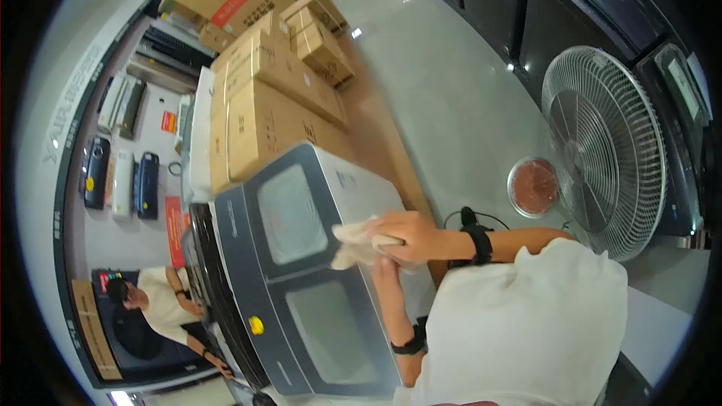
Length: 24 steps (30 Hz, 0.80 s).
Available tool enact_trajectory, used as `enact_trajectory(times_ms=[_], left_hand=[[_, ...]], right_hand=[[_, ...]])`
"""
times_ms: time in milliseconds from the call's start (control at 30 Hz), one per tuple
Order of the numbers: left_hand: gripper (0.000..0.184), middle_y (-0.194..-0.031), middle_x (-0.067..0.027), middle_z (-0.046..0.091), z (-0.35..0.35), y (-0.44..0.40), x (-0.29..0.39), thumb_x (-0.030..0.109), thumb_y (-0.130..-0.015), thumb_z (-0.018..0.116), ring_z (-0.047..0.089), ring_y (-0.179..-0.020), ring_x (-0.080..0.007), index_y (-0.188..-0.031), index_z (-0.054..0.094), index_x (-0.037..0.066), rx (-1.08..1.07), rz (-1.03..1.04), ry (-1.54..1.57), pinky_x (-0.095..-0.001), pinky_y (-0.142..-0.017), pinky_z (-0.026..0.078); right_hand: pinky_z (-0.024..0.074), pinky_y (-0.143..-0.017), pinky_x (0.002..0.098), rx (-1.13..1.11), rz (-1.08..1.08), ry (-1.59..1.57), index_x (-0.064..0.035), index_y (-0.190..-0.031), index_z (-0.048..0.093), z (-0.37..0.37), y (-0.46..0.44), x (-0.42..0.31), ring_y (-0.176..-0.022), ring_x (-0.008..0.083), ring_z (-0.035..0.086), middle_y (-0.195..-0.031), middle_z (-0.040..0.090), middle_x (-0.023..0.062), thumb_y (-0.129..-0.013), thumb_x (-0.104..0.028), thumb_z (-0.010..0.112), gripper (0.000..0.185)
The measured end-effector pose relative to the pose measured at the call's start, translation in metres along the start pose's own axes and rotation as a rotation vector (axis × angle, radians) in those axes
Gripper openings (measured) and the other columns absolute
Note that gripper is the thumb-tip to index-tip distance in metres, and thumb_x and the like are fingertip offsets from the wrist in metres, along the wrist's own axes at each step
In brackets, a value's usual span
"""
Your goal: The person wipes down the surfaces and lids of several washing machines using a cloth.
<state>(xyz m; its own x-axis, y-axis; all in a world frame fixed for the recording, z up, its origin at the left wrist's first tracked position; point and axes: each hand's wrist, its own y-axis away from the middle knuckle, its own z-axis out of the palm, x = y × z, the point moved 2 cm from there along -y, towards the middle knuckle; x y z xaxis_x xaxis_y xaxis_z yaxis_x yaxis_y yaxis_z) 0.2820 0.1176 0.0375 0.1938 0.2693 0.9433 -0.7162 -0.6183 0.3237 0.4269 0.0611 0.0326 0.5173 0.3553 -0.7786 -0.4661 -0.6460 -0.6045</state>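
Observation:
Both of my hands meet over the near edge of a twin-tub washing machine, which has a dark grey top with two translucent lids and a pale side. My right hand is closed on a cream cloth that hangs loosely from the fingers. Just below it, my left hand reaches up to the same cloth, its fingers closed and partly hidden by the right hand. A yellow sticker is on the dark top. Each wrist wears a black band.
Cardboard boxes stand beside the washer. On the other side are a large floor fan, a reddish round disc and dark appliances. A person in a cream shirt, possibly a reflection, appears beyond the washer.

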Motion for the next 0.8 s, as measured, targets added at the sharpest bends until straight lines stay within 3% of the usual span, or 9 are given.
enact_trajectory(times_ms=[100,167,233,333,433,533,633,767,800], left_hand=[[0.056,-0.147,-0.0133,0.056,-0.014,-0.039,-0.018,0.043,-0.108,0.053,0.056,-0.136,-0.0287,-0.152,0.046,0.009,-0.163,-0.096,0.814,-0.0462,-0.112,0.047],[0.061,-0.147,-0.0125,0.056,-0.046,-0.083,-0.062,0.049,-0.105,0.057,0.057,-0.134,-0.0281,-0.150,0.048,0.008,-0.078,0.362,-0.003,-0.0455,-0.109,0.050],[0.054,-0.138,-0.0131,0.063,-0.020,-0.097,-0.032,0.045,-0.104,0.062,0.065,-0.122,-0.0254,-0.141,0.055,0.006,-0.069,-0.092,0.746,-0.0418,-0.100,0.055],[0.046,-0.128,-0.0125,0.067,-0.003,-0.145,-0.021,0.041,-0.106,0.059,0.067,-0.113,-0.0236,-0.133,0.060,0.004,-0.164,0.150,0.131,-0.0398,-0.094,0.056],[0.040,-0.118,-0.0118,0.071,0.003,-0.185,-0.008,0.038,-0.109,0.057,0.070,-0.105,-0.0218,-0.126,0.065,0.003,-0.232,0.410,-0.494,-0.0379,-0.088,0.057],[0.041,-0.106,-0.0103,0.074,0.063,-0.213,0.024,0.037,-0.111,0.051,0.071,-0.095,-0.0192,-0.117,0.071,0.001,0.174,0.004,-0.038,-0.0344,-0.083,0.056],[0.050,-0.110,-0.0164,0.074,0.092,-0.253,0.028,0.040,-0.111,0.050,0.070,-0.096,-0.0256,-0.117,0.069,-0.006,0.053,0.107,-0.536,-0.0412,-0.083,0.055],[0.045,-0.108,-0.0230,0.073,0.143,-0.325,0.033,0.036,-0.112,0.048,0.069,-0.099,-0.0428,-0.122,0.066,-0.005,-0.281,0.611,-0.876,-0.0478,-0.086,0.053],[0.040,-0.108,-0.0248,0.072,0.156,-0.338,0.039,0.032,-0.111,0.049,0.068,-0.099,-0.0459,-0.122,0.066,-0.003,-0.390,0.489,-0.876,-0.0494,-0.085,0.052]], right_hand=[[0.0592,-0.089,0.0418,0.033,-0.082,-0.030,-0.0038,-0.110,0.075,-0.011,-0.024,0.004,-0.103,0.0325,0.073,-0.116,0.076,0.0120,-0.085,-0.011,0.074,0.026],[0.0592,-0.088,0.0415,0.007,-0.169,-0.058,-0.0044,-0.111,0.076,-0.015,-0.038,0.007,-0.104,0.0317,0.072,-0.118,0.075,0.0119,-0.085,-0.012,0.075,0.027],[0.0583,-0.088,0.0419,-0.067,-0.235,-0.084,-0.0053,-0.110,0.076,-0.020,-0.051,0.013,-0.104,0.0318,0.071,-0.119,0.074,0.0114,-0.085,-0.014,0.075,0.026],[0.0568,-0.089,0.0423,-0.214,-0.438,0.027,-0.0058,-0.110,0.076,-0.017,-0.056,0.063,-0.106,0.0315,0.068,-0.121,0.073,0.0110,-0.087,-0.016,0.073,0.025],[0.0559,-0.089,0.0433,-0.306,-0.194,-0.056,-0.0044,-0.110,0.075,-0.056,-0.068,0.097,-0.105,0.0309,0.067,-0.119,0.073,0.0100,-0.090,-0.016,0.070,0.024],[0.0555,-0.086,0.0435,-0.382,-0.139,0.070,-0.0036,-0.112,0.075,-0.132,-0.101,0.101,-0.104,0.0311,0.067,-0.117,0.072,0.0095,-0.093,-0.018,0.068,0.025],[0.0555,-0.083,0.0432,-0.315,0.136,0.092,-0.0043,-0.115,0.073,-0.172,-0.107,0.134,-0.099,0.0319,0.068,-0.111,0.072,0.0099,-0.095,-0.026,0.069,0.030],[0.0551,-0.078,0.0420,0.078,0.397,0.210,-0.0063,-0.117,0.073,-0.211,-0.126,0.172,-0.093,0.0324,0.068,-0.106,0.070,0.0103,-0.096,-0.037,0.070,0.037],[0.0548,-0.077,0.0418,0.112,0.429,0.211,-0.0064,-0.117,0.073,-0.219,-0.128,0.179,-0.091,0.0324,0.069,-0.105,0.070,0.0102,-0.096,-0.039,0.070,0.039]])
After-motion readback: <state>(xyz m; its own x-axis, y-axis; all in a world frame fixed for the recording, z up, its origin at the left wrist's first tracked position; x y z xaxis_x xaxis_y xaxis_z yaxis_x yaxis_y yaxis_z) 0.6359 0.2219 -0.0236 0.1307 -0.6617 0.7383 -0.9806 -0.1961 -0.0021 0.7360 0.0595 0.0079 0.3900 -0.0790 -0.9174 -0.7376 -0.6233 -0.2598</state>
